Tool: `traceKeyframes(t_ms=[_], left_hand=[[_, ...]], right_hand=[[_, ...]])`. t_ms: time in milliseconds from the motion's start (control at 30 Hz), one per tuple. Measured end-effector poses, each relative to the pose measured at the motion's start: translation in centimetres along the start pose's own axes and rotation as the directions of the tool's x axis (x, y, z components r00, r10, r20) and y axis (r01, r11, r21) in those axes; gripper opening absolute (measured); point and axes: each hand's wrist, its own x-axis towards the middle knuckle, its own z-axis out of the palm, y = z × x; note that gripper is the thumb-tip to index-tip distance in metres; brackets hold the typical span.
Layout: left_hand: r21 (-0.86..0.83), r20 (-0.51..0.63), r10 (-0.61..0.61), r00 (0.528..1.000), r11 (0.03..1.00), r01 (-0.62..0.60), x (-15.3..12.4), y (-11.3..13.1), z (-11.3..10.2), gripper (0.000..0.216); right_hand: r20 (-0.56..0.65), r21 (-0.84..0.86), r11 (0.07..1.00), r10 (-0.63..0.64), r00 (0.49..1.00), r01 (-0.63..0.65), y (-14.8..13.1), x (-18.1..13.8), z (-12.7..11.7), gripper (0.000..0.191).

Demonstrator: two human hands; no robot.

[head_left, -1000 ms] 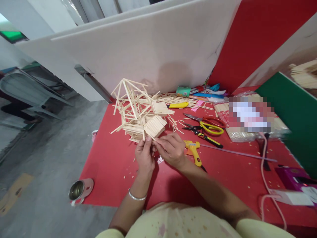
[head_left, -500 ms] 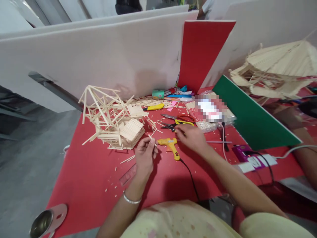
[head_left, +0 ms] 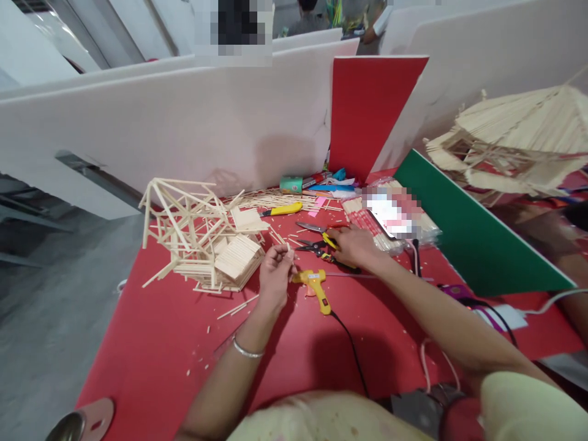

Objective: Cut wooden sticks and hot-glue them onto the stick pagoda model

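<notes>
My left hand [head_left: 274, 278] is raised a little above the red table [head_left: 174, 343], fingers pinched on a short wooden stick. It hovers just right of the stick house model [head_left: 202, 236]. My right hand [head_left: 353, 247] reaches across to the black-and-yellow cutters [head_left: 319, 249] and closes over their handles. A yellow glue gun [head_left: 315, 285] lies between the two hands, its black cord trailing toward me.
Red-handled scissors [head_left: 316, 228], a yellow utility knife [head_left: 281, 210], loose sticks and stick packets [head_left: 390, 217] lie at the back. A green board [head_left: 463, 233] leans at right beside another stick model [head_left: 509, 147]. White partitions [head_left: 184, 128] wall the table. A metal cup [head_left: 68, 425] stands at the lower left.
My right hand left the stick, moved right past the glue gun and closed on the cutters. My left hand kept the stick and lifted slightly. The view swung right.
</notes>
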Motion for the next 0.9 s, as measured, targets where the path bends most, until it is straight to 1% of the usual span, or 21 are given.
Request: traceKeyframes(t_ms=[100, 167, 300, 367, 433, 500, 533, 600, 700, 800, 900], left_hand=[[0.016, -0.010, -0.015, 1.000, 1.000, 0.015, 0.5, -0.3, 0.0, 0.043], [0.029, -0.015, -0.034, 0.999, 0.999, 0.035, 0.7, -0.4, 0.2, 0.044], [0.026, -0.034, -0.033, 0.999, 0.999, 0.034, 1.0, -0.4, 0.6, 0.045], [0.024, -0.041, -0.029, 0.999, 0.999, 0.030, 1.1, -0.3, 0.7, 0.045], [0.032, -0.044, -0.028, 0.999, 0.999, 0.030, 1.4, -0.2, 0.6, 0.045], [0.035, -0.061, -0.009, 0.998, 0.999, 0.011, 1.7, -0.2, 0.4, 0.044], [0.031, -0.070, 0.004, 0.998, 1.000, -0.001, 1.9, -0.2, 0.4, 0.043], [0.008, -0.085, 0.014, 0.996, 1.000, -0.014, 2.3, -0.4, 0.4, 0.043], [-0.031, -0.091, -0.015, 0.996, 0.999, 0.012, 2.6, -0.8, 0.7, 0.046], [-0.041, -0.102, -0.038, 0.994, 0.999, 0.034, 2.5, -0.9, 1.0, 0.052], [-0.060, -0.099, -0.051, 0.994, 0.997, 0.045, 2.3, -0.7, 0.9, 0.053]], right_hand=[[0.035, -0.021, 1.000, -0.022, 0.999, 0.023, 0.7, 1.0, -0.3, 0.039], [0.037, -0.030, 0.999, -0.042, 0.998, 0.043, 1.2, 2.2, -0.6, 0.034], [-0.009, -0.042, 0.994, -0.100, 0.995, 0.099, 1.2, 4.8, -0.9, 0.042], [-0.033, -0.050, 0.993, -0.105, 0.994, 0.103, 1.0, 5.5, -0.9, 0.045], [-0.069, -0.046, 0.994, -0.107, 0.992, 0.104, 0.9, 5.4, -0.9, 0.048], [-0.106, 0.002, 0.991, -0.132, 0.986, 0.133, 1.0, 4.4, -0.8, 0.056], [-0.102, 0.036, 0.987, -0.151, 0.983, 0.156, 1.0, 3.7, -0.7, 0.057], [-0.021, 0.093, 0.980, -0.172, 0.985, 0.174, 1.1, 2.1, -0.3, 0.060], [0.145, 0.107, 0.988, -0.130, 0.981, 0.115, 0.7, 0.3, 0.4, 0.072], [0.222, 0.090, 0.993, -0.096, 0.970, 0.078, 0.3, -0.1, 0.7, 0.088], [0.289, 0.054, 0.997, -0.076, 0.954, 0.063, 0.1, 0.0, 0.5, 0.102]])
